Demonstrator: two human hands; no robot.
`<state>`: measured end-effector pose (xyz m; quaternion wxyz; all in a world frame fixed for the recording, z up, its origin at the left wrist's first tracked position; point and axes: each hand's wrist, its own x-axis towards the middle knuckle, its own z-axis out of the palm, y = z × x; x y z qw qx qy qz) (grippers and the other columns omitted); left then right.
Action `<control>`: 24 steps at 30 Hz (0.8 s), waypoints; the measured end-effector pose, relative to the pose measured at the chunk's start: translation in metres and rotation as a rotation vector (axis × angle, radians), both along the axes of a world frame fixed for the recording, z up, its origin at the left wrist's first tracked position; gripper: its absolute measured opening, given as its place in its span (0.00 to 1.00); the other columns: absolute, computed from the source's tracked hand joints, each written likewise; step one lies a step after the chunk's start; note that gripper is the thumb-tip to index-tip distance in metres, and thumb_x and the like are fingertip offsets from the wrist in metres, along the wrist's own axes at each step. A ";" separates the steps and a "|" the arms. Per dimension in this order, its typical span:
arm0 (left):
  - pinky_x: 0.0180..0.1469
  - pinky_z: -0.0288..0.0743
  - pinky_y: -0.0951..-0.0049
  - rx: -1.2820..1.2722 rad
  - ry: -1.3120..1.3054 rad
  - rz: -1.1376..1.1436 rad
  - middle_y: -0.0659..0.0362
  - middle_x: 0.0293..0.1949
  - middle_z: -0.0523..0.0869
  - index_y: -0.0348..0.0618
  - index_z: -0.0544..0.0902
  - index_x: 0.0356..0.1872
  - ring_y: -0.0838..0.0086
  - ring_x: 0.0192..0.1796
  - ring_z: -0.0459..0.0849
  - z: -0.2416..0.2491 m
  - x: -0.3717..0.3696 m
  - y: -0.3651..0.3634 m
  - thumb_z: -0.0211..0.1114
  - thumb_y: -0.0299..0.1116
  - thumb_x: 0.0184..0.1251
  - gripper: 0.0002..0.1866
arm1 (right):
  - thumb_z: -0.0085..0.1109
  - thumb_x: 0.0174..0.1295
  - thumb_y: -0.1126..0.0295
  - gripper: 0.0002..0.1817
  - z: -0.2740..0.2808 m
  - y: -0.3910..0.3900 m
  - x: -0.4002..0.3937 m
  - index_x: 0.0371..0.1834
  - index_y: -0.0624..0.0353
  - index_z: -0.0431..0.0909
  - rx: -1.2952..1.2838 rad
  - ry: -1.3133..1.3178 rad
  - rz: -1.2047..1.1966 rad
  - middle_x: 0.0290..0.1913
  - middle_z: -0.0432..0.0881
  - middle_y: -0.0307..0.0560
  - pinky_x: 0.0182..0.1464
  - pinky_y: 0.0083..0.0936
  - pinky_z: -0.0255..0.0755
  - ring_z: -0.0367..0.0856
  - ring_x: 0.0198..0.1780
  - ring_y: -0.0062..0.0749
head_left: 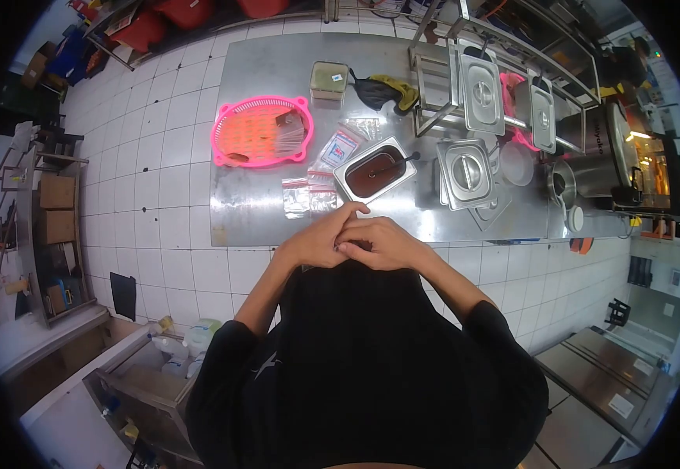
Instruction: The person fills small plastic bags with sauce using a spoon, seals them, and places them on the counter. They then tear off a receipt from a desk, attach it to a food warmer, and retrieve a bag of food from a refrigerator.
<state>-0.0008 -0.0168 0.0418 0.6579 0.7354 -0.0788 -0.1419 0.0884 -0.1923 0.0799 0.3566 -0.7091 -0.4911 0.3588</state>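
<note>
My left hand point(323, 238) and my right hand point(385, 242) are folded together in front of my body, just off the table's front edge. The fingers of both are curled in, right over left, and I see no object in them. Just beyond them a steel food pan point(375, 169) holds a dark reddish-brown sauce, with a dark-handled utensil point(402, 162) leaning in it. Clear zip bags point(308, 197) with red strips lie left of the pan, beside a printed packet point(338, 148).
A pink basket point(306, 105) with orange contents stands at the left of the steel table point(254, 211). Behind are a square tub point(330, 80) and a black-and-yellow cloth point(387, 92). Lidded steel pans point(465, 173), a rack point(433, 117) and a large pot point(597, 148) occupy the right.
</note>
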 end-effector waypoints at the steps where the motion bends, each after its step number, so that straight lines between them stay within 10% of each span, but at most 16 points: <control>1: 0.56 0.74 0.66 0.000 0.000 0.001 0.49 0.47 0.80 0.42 0.65 0.67 0.64 0.51 0.81 -0.002 0.000 0.000 0.61 0.18 0.45 0.40 | 0.57 0.67 0.60 0.14 -0.004 0.000 0.001 0.40 0.58 0.85 -0.024 -0.017 0.022 0.40 0.86 0.52 0.44 0.40 0.77 0.84 0.36 0.50; 9: 0.56 0.69 0.54 0.396 -0.166 0.305 0.47 0.47 0.78 0.43 0.70 0.60 0.49 0.54 0.76 -0.025 0.002 -0.003 0.70 0.26 0.44 0.35 | 0.55 0.70 0.55 0.17 -0.011 -0.002 -0.002 0.39 0.59 0.84 0.152 -0.280 -0.061 0.38 0.85 0.53 0.41 0.44 0.76 0.83 0.36 0.53; 15: 0.54 0.69 0.55 0.376 -0.162 0.067 0.50 0.43 0.80 0.42 0.74 0.45 0.49 0.50 0.77 -0.020 0.005 -0.001 0.71 0.27 0.44 0.23 | 0.52 0.72 0.54 0.19 -0.011 -0.004 -0.002 0.39 0.60 0.81 -0.008 -0.207 -0.007 0.39 0.85 0.56 0.43 0.48 0.75 0.83 0.37 0.56; 24: 0.58 0.69 0.56 0.490 -0.341 0.145 0.48 0.49 0.79 0.41 0.75 0.54 0.50 0.53 0.76 -0.018 0.007 0.005 0.72 0.31 0.49 0.28 | 0.55 0.70 0.53 0.18 -0.005 -0.008 -0.004 0.42 0.57 0.82 0.031 -0.291 -0.023 0.49 0.83 0.50 0.41 0.46 0.76 0.83 0.35 0.55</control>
